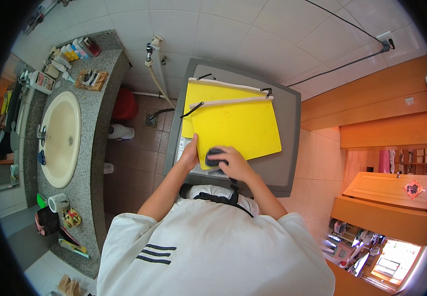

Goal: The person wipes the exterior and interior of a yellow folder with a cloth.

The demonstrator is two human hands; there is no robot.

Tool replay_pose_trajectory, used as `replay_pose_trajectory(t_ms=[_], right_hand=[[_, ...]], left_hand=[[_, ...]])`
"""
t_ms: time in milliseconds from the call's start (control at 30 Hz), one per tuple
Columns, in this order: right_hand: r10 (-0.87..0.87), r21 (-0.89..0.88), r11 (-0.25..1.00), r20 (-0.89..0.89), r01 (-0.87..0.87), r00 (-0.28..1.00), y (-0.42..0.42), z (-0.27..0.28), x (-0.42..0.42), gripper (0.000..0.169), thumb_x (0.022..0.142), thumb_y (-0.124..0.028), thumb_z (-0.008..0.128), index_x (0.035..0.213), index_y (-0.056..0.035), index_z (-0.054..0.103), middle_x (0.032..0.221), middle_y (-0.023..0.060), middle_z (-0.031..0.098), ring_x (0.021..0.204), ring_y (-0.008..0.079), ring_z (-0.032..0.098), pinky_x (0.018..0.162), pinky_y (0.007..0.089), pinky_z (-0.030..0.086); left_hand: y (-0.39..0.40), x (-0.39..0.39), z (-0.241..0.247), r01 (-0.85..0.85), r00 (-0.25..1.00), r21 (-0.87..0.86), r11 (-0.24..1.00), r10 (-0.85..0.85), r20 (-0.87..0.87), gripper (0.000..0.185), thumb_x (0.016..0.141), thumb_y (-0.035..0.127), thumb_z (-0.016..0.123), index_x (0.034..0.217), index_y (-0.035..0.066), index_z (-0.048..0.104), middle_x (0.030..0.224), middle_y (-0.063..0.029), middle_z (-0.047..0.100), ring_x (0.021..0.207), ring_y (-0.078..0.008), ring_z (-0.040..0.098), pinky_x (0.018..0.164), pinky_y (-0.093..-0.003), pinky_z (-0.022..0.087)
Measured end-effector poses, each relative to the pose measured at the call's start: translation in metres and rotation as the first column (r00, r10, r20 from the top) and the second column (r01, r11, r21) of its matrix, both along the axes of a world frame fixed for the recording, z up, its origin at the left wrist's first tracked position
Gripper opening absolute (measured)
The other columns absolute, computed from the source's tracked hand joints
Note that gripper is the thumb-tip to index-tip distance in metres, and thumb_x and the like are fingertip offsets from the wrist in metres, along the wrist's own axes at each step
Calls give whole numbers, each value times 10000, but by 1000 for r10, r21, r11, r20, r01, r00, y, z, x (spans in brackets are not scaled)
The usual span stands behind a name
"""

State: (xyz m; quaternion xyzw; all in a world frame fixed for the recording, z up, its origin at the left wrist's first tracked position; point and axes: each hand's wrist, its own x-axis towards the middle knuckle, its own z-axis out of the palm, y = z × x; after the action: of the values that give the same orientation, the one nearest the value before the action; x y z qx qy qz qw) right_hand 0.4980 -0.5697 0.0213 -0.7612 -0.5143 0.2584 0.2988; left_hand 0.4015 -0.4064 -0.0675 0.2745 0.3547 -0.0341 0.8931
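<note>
Two yellow sheets, overlapping, lie on the grey top of a box-shaped appliance. Each has a pale strip along its far edge, with black cords or loops at the ends. My left hand holds the near left edge of the upper sheet, thumb on top. My right hand is closed around a dark rounded object over the sheet's near left corner; motion blur hides what it is. Printed paper shows under the sheets at the left.
Left of me runs a granite counter with an oval basin, bottles and a mug. A tap with a hose is on the tiled wall. A red bucket stands below; a black cable hangs at the right.
</note>
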Motion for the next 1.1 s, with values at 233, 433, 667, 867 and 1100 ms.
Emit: replay_pose_trajectory(t_ms=[233, 433, 667, 867, 1100], right_hand=[[-203, 39, 978, 352, 203, 914, 110, 15, 17, 498, 773, -110, 626, 1268, -170, 616, 1356, 118, 469, 1164, 332, 490, 924, 440, 446], [-276, 54, 957, 483, 286, 831, 143, -11, 12, 520, 733, -164, 700, 1246, -171, 615, 1346, 128, 450, 1157, 347, 489, 878, 450, 458], [-428, 243, 901, 369, 359, 825, 111, -31, 3, 484, 731, -151, 699, 1210, -155, 629, 1286, 140, 492, 1120, 359, 501, 916, 455, 443], [-372, 83, 921, 485, 382, 792, 123, -26, 2, 487, 752, -186, 700, 1233, -180, 629, 1302, 127, 483, 1087, 334, 508, 848, 452, 464], [-156, -129, 955, 546, 266, 823, 125, -24, 10, 439, 774, -217, 690, 1211, -247, 659, 1290, 87, 495, 1061, 302, 513, 815, 442, 468]], left_hand=[[-12, 2, 1, -131, 984, 181, 975, 104, 147, 480, 1037, 416, 378, 1383, 85, 424, 1311, -60, 546, 1195, -198, 545, 998, -349, 448], [-4, -2, 13, -197, 970, -44, 979, 201, 136, 845, 928, 731, 219, 1442, 75, 363, 1385, -63, 507, 1290, -226, 466, 1074, -377, 357], [-10, -5, -3, -190, 967, -120, 974, 207, 148, 835, 933, 722, 217, 1466, 87, 314, 1435, -54, 460, 1316, -212, 438, 1075, -363, 356], [-10, 0, -12, -205, 957, -4, 979, 201, 208, 730, 986, 634, 193, 1481, 103, 274, 1433, -71, 451, 1333, -218, 416, 1100, -357, 332], [-10, -1, 11, -138, 980, -147, 980, 157, 123, 784, 947, 695, 192, 1429, 93, 334, 1394, -84, 497, 1305, -222, 467, 1056, -383, 406]])
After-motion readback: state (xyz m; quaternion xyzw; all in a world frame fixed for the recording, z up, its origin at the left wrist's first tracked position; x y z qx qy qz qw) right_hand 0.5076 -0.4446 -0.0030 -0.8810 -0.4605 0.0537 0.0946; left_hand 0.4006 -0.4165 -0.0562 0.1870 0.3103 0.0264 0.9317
